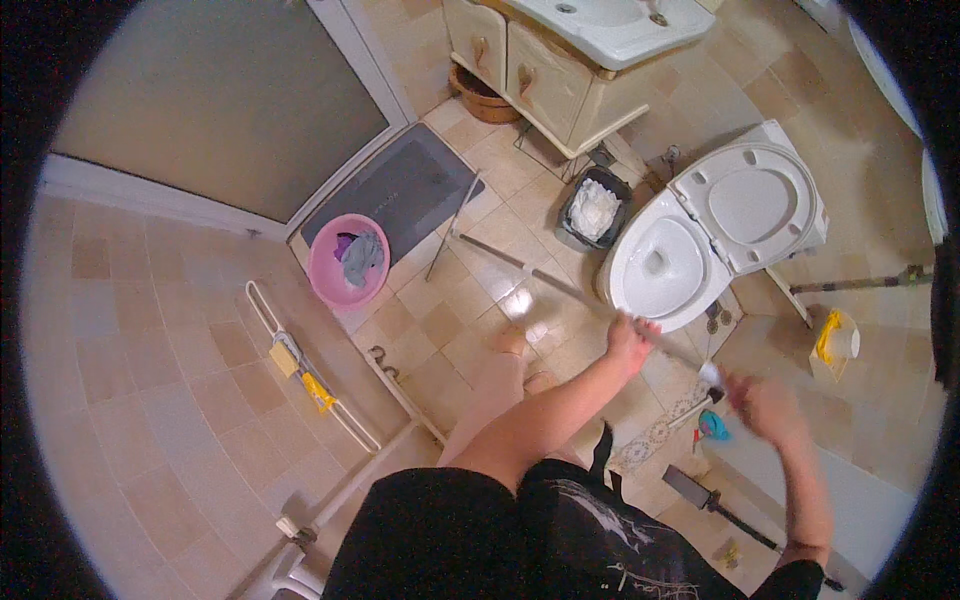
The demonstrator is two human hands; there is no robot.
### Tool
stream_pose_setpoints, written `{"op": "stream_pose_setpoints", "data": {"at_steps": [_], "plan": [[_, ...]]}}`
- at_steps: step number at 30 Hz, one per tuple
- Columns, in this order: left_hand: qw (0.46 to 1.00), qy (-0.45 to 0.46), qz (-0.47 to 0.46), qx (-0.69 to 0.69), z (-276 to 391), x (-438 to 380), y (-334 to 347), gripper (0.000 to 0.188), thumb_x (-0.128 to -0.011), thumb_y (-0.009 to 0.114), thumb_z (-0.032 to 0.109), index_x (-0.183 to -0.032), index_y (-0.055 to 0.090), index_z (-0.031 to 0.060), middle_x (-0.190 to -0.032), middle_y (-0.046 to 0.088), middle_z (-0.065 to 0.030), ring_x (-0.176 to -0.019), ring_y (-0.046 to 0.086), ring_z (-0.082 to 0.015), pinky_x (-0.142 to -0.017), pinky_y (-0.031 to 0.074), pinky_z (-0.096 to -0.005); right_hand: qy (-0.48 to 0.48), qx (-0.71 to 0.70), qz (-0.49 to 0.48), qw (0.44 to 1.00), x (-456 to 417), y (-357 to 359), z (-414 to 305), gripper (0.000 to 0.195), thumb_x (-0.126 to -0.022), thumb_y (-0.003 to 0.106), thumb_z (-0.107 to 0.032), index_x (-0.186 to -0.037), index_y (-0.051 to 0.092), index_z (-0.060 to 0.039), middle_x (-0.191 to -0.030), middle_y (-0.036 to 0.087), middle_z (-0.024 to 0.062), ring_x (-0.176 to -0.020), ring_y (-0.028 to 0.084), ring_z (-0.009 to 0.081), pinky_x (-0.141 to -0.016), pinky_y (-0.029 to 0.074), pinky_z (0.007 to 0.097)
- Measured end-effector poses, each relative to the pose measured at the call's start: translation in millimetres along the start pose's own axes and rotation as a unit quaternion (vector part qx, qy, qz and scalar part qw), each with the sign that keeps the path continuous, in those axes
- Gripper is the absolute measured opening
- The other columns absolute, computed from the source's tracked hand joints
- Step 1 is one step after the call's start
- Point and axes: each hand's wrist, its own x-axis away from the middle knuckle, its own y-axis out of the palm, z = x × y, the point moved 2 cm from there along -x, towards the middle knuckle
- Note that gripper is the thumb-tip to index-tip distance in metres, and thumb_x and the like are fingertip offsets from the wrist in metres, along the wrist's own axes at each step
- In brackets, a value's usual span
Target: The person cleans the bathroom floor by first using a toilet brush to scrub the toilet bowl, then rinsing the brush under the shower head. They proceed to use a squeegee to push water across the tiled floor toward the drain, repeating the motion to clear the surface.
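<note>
A long-handled floor squeegee (566, 286) slants across the middle of the view, its thin head (466, 201) at the tiled floor beside a grey mat. My left hand (630, 345) is wrapped around the grey pole, in front of the toilet bowl (660, 262). Farther up, my right hand (765, 409) is closed at the pole's upper end, just past a white collar. That hand is blurred, and its fingers partly hide the pole end. The toilet's lid and seat are raised.
A pink basin (349, 294) holding cloths stands at the edge of the grey mat (420, 172). A lined waste bin (577, 238) sits between the toilet and the vanity cabinet (551, 90). Bare feet (514, 341) are on the floor. A brush-like tool (690, 486) lies at lower right.
</note>
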Motion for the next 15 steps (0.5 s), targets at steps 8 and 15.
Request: {"op": "stream_pose_setpoints", "data": {"at_steps": [8, 15], "plan": [[0.988, 0.041, -0.015, 0.146, 40, -54, 146, 0.031, -0.083, 0.023, 0.031, -0.080, 0.030, 0.0016, -0.071, 0.038, -0.0070, -0.061, 0.044, -0.0174, -0.065, 0.045, -0.0330, -0.008, 0.152, 0.160, 0.975, -85, -150, 40, 0.028, -0.067, 0.050, -0.017, -0.095, 0.052, -0.0182, -0.065, 0.053, 0.0091, -0.059, 0.051, 0.0255, -0.051, 0.040, 0.0349], [0.972, 0.033, -0.009, 0.233, 89, -79, 233, 0.021, -0.082, 0.027, 0.023, -0.086, 0.030, 0.0023, -0.070, 0.037, -0.0075, -0.056, 0.043, -0.0159, -0.056, 0.047, -0.0283, -0.027, 0.225, 0.167, 0.960, -153, -242, 45, 0.027, -0.068, 0.051, -0.020, -0.094, 0.053, -0.0211, -0.068, 0.055, 0.0096, -0.063, 0.052, 0.0252, -0.056, 0.041, 0.0355]]}}
